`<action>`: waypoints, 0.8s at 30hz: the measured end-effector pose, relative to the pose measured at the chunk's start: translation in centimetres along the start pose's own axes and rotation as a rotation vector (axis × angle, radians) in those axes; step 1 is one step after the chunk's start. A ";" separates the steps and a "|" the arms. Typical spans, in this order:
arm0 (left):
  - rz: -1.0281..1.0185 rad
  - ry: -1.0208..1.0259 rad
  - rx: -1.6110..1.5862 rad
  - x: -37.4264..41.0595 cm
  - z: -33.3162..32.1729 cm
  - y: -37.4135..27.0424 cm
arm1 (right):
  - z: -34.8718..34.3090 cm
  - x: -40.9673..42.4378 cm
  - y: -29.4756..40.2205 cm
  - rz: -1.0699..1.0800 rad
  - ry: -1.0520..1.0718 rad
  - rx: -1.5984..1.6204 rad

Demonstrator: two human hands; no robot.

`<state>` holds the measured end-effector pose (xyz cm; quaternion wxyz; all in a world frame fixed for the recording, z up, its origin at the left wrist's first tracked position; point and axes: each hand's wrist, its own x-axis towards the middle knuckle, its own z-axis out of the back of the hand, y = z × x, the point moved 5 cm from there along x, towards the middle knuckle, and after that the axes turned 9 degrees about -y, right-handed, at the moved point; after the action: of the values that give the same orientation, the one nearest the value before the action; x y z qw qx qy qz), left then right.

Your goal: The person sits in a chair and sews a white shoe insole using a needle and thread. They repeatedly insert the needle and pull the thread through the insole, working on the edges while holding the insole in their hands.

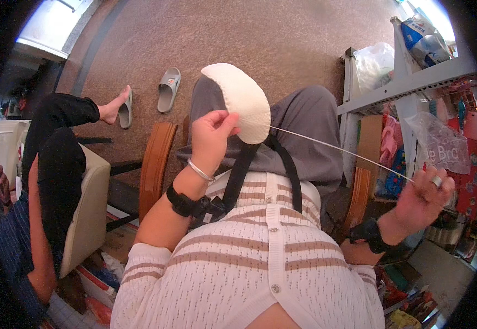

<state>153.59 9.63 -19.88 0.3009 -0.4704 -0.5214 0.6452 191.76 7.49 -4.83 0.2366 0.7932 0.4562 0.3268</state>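
A cream, crescent-shaped felt-like piece (248,98) with stitches along its edge lies above my lap. My left hand (215,127) pinches its lower inner edge between thumb and fingers. From the piece a pale thread (337,147) runs taut down to the right. My right hand (425,197), wearing a ring, holds the far end of that thread with curled fingers, well out to the right. Whether a needle is in those fingers cannot be told.
Wooden armrests (156,168) flank me. At left, a person (53,164) sits on a cream chair (92,205) holding a phone. A grey slipper (168,90) lies on the floor. A white metal rack (411,88) with plastic bags stands at right.
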 end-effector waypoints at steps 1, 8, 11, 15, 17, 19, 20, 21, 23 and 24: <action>-0.011 -0.035 -0.006 0.3 0.6 0.1 | 0.7 0.3 1.5 0.086 0.002 -0.130; -0.062 -0.123 -0.072 1.3 2.4 -0.3 | 9.4 1.4 9.9 0.578 -0.461 -0.474; -0.001 -0.044 -0.076 1.2 1.1 -0.3 | 8.4 1.7 8.5 0.583 -0.494 -0.567; 0.044 0.060 -0.141 0.2 -0.6 -1.3 | 4.1 0.9 1.6 0.292 -0.247 -0.566; 0.046 0.107 -0.135 -0.7 -1.1 -2.1 | -1.5 -1.1 -3.8 0.184 -0.037 -0.798; 0.068 0.146 -0.145 -1.5 -1.5 -2.3 | -6.6 -3.1 -8.2 0.149 0.249 -1.075; 0.088 0.165 -0.159 -1.9 -1.7 -2.4 | -8.5 -3.8 -9.7 0.014 0.351 -1.042; 0.105 0.182 -0.171 -2.2 -1.9 -2.4 | -9.2 -4.3 -11.4 0.041 0.495 -1.049; 0.107 0.210 -0.173 -2.4 -2.2 -2.4 | -10.8 -5.2 -13.0 0.033 0.581 -1.102; 0.106 0.212 -0.174 -2.6 -2.3 -2.6 | -11.0 -5.7 -14.0 0.049 0.582 -1.086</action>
<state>156.38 8.98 -16.64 0.2778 -0.5873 -0.5151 0.5591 173.61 9.92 -8.61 0.4650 0.4482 0.2522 0.7206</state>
